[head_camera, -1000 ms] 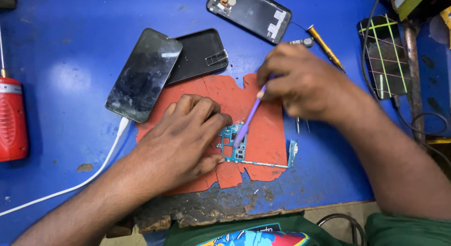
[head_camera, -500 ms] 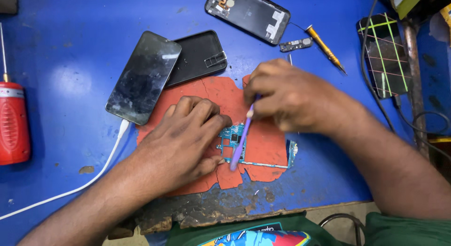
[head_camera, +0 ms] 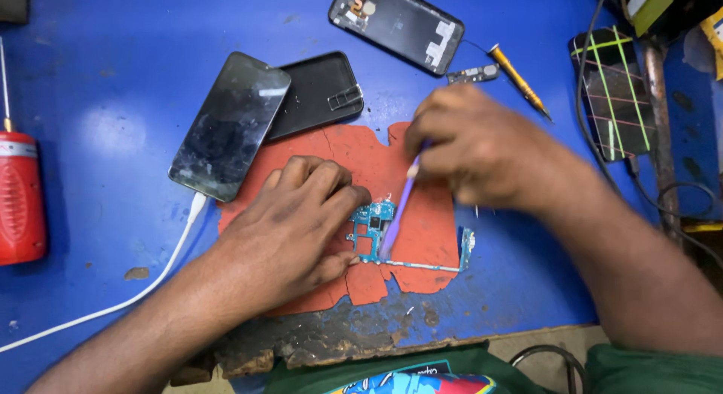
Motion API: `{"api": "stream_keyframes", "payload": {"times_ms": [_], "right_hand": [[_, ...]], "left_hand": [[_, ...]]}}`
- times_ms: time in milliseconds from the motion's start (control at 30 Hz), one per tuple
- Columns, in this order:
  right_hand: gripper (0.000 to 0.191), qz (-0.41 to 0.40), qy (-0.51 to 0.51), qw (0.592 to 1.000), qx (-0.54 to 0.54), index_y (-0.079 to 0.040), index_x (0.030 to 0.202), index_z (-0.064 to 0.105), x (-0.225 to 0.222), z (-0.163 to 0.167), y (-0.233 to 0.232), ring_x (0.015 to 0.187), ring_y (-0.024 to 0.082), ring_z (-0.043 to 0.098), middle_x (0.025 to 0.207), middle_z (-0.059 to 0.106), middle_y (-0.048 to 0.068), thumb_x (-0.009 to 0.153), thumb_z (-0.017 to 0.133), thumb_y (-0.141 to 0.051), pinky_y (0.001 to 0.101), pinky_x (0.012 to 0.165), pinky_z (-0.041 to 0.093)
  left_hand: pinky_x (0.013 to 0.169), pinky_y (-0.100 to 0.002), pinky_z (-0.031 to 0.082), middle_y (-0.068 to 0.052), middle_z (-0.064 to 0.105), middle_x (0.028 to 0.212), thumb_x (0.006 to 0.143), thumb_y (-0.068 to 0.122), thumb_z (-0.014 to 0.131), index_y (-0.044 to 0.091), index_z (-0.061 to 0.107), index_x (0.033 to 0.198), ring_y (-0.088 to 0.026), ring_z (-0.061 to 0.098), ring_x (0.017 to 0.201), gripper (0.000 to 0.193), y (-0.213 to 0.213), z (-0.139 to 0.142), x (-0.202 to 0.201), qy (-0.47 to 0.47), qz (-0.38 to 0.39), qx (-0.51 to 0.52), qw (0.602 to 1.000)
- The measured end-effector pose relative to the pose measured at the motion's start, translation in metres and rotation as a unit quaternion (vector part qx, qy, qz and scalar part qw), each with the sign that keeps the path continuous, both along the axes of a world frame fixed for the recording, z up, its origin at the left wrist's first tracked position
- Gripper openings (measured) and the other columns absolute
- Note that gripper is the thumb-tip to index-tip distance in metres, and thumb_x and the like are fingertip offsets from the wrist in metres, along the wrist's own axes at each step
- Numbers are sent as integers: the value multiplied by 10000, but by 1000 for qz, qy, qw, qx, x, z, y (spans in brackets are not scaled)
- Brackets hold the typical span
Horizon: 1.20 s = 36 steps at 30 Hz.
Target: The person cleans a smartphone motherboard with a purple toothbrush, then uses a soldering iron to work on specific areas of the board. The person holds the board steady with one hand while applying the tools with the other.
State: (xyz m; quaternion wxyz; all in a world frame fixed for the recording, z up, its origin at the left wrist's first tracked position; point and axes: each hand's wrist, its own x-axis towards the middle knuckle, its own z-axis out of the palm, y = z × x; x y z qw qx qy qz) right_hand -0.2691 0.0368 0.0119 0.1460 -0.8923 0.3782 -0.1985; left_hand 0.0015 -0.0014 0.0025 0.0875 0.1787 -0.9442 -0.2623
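A small teal circuit board (head_camera: 370,227) lies on a torn orange mat (head_camera: 422,206) near the front of the blue table (head_camera: 113,100). My left hand (head_camera: 290,228) rests flat on the mat, its fingertips pressing the board's left side. My right hand (head_camera: 471,149) grips a thin purple tool (head_camera: 395,217) like a pen, with the tip down on the board's right part. A thin strip of board (head_camera: 422,266) runs right to a small teal piece (head_camera: 467,243).
A phone (head_camera: 230,123) on a white cable (head_camera: 151,285) overlaps a black back cover (head_camera: 316,93). An opened phone frame (head_camera: 397,24), an orange screwdriver (head_camera: 518,79) and a small part (head_camera: 473,74) lie behind. A red device (head_camera: 21,198) stands left; a phone with green lines (head_camera: 614,93) and cables lie right.
My right hand has slid left and slightly forward, bringing the purple tool more upright with its tip lower on the board. The left hand has stayed on the board.
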Motion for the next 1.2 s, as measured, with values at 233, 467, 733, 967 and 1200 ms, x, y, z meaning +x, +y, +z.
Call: {"api": "stream_keyframes", "payload": {"times_ms": [233,467,733,967,1200], "right_hand": [[255,-9,4,1000,15,-92,843,749,-4,-7,2,1034,292,619,1018,693,43,612,745,17,453,905,466],[312,9,-13,1000,16,-96,863,761,0,-2,2,1066,294,629,1002,689,46,572,730,10,464,910,474],[308,5,-12,1000,13,-103,841,760,-12,-20,5,1051,291,634,982,690,45,561,749,24,463,886,475],[226,-24,-13,1000,11,-101,844,752,-9,-14,5,1027,282,628,987,684,37,639,803,-19,448,874,475],[284,-13,17,1000,7,-79,854,748,-1,-1,-2,1031,306,618,1032,700,53,594,736,34,446,886,481]], "left_hand": [[959,-474,429,-115,541,1127,624,247,861,74,595,1220,-351,510,1134,675,1,0,0,-1,6,5,1000],[956,-474,429,-119,541,1128,604,252,863,72,597,1224,-352,507,1136,699,0,-1,0,-5,4,-2,1000],[966,-478,425,-122,540,1125,588,252,865,70,599,1214,-357,507,1139,705,1,-2,1,-1,3,-5,1000],[961,-477,426,-118,541,1120,606,246,861,69,597,1211,-353,509,1132,684,1,-2,0,-1,2,-3,1000],[961,-475,428,-119,540,1118,610,241,861,61,597,1215,-352,509,1127,685,0,-2,0,1,1,-1,1000]]}}
